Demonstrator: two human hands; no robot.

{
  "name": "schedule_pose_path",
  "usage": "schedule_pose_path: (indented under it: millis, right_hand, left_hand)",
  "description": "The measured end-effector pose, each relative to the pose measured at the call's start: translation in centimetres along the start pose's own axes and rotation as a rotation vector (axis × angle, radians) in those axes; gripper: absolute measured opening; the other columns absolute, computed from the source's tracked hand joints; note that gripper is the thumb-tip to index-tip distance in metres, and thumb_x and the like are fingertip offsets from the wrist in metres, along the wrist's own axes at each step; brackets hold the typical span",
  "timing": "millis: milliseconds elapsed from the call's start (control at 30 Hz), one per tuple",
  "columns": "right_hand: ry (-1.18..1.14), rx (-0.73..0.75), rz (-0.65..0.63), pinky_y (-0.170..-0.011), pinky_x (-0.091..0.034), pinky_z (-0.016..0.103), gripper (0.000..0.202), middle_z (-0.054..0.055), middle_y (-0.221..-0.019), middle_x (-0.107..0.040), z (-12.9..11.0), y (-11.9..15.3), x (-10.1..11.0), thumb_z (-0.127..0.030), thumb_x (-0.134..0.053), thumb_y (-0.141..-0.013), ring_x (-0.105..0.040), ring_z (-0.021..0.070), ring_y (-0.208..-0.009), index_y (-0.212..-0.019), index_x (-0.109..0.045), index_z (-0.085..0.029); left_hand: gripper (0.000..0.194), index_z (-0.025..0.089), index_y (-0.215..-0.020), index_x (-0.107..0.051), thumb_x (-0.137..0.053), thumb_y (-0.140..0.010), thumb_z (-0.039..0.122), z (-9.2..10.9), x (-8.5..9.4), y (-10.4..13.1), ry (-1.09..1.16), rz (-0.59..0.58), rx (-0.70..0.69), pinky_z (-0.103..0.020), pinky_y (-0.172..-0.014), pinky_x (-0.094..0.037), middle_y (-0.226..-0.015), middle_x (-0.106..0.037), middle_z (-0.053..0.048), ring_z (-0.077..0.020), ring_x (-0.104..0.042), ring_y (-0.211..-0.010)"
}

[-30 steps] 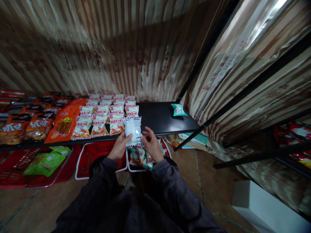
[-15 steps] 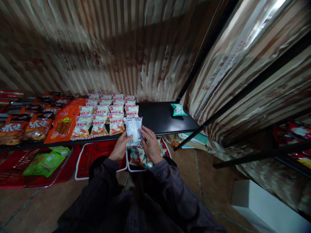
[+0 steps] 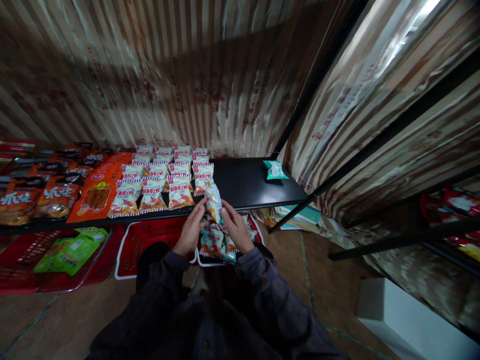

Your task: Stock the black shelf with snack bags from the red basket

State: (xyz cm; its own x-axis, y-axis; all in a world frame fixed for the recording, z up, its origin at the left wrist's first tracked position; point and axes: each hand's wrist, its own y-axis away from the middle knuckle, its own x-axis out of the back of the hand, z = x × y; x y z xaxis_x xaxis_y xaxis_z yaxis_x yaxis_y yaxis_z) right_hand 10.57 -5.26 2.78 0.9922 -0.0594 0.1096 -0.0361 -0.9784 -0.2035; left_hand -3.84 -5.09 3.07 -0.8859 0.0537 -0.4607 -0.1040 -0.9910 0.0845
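Striped curtain point(image 3: 180, 75) backs a black shelf point(image 3: 247, 185); at its front edge, the left hand point(image 3: 190, 231) and right hand point(image 3: 237, 228) hold one snack packet point(image 3: 213, 201) between them, edge-on, long axis pointing roughly shelfward, neither hand clearly nearer.

Both hands point(image 3: 213, 227) hold a snack bag point(image 3: 213, 200), seemingly edge-on.

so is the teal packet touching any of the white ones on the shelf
Apart. The head view shows bare black shelf between the teal packet and the rows of white packets, a wide gap with nothing bridging it.
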Motion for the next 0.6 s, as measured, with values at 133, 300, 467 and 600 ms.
schedule_pose_path:
  millis: [133,300,467,600]
  right_hand:
    - [-0.188,-0.039,-0.082,-0.101,-0.039,0.036,0.046,0.002,-0.124,-0.061,-1.09,0.37,-0.09,-0.042,-0.062,-0.080,-0.054,0.0224,-0.115,-0.123,-0.057,-0.025]
    - [-0.339,-0.119,-0.104,-0.097,-0.042,0.038,0.050,0.003,-0.115,-0.066,-0.73,0.37,-0.02,-0.036,-0.070,-0.073,-0.058,0.0229,-0.107,-0.119,-0.058,-0.022]
    - [-0.673,-0.279,-0.019,-0.081,-0.050,0.030,0.042,0.000,-0.102,-0.070,-0.30,0.29,0.27,-0.030,-0.074,-0.069,-0.063,0.0188,-0.093,-0.109,-0.061,-0.024]
    - [-0.780,-0.384,0.019,-0.057,-0.049,0.021,0.041,-0.003,-0.094,-0.071,-0.38,0.28,0.55,-0.026,-0.074,-0.067,-0.065,0.0154,-0.080,-0.105,-0.060,-0.026]
  left_hand:
    - [0.043,0.029,-0.124,-0.056,-0.052,-0.085,0.047,-0.09,-0.35,0.63,-0.122,-0.028,-0.073,-0.030,-0.088,-0.048,-0.146,-0.038,-0.002,-0.0242,-0.039,-0.131]
    - [0.043,0.025,-0.121,-0.058,-0.050,-0.085,0.048,0.43,-0.76,0.89,-0.247,-0.022,-0.153,-0.031,-0.088,-0.049,-0.147,-0.036,-0.005,-0.0253,-0.043,-0.127]
    - [0.046,0.020,-0.118,-0.058,-0.063,-0.077,0.040,0.30,-0.69,0.43,-0.289,0.034,-0.186,-0.037,-0.096,-0.045,-0.128,-0.056,-0.010,-0.0239,-0.053,-0.117]
    - [0.042,0.016,-0.107,-0.062,-0.066,-0.073,0.041,-0.40,-0.54,0.02,-0.291,0.107,-0.121,-0.038,-0.096,-0.044,-0.114,-0.064,-0.012,-0.0219,-0.060,-0.105]
